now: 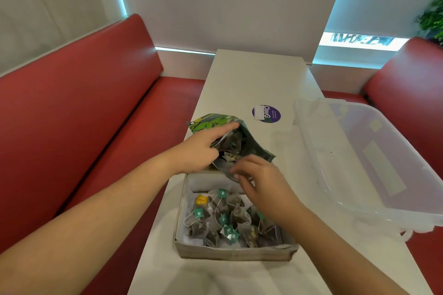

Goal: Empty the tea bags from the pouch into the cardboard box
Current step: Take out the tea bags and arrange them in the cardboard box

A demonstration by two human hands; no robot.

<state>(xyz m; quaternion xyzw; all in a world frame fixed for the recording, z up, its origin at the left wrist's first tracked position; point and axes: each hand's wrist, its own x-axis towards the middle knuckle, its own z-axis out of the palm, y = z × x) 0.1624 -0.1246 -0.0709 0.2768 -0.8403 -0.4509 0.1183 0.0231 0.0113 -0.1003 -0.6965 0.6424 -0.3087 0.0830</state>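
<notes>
Green foil pouch (211,123) tilts open at the cardboard box's (235,252) 12 o'clock edge, dark tea bags (233,142) in its mouth. One lip is gripped by the left hand (196,151), while the right hand (261,182) pinches the lower lip. Bags fill the box on the table (251,79); the right wrist hides those at 3 o'clock.

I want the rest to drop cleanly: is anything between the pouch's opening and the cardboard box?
Only the right hand, which pinches the pouch's lower lip just over the cardboard box's far end. The box is open-topped, and the left hand holds the pouch's upper edge, clear of the path.
</notes>
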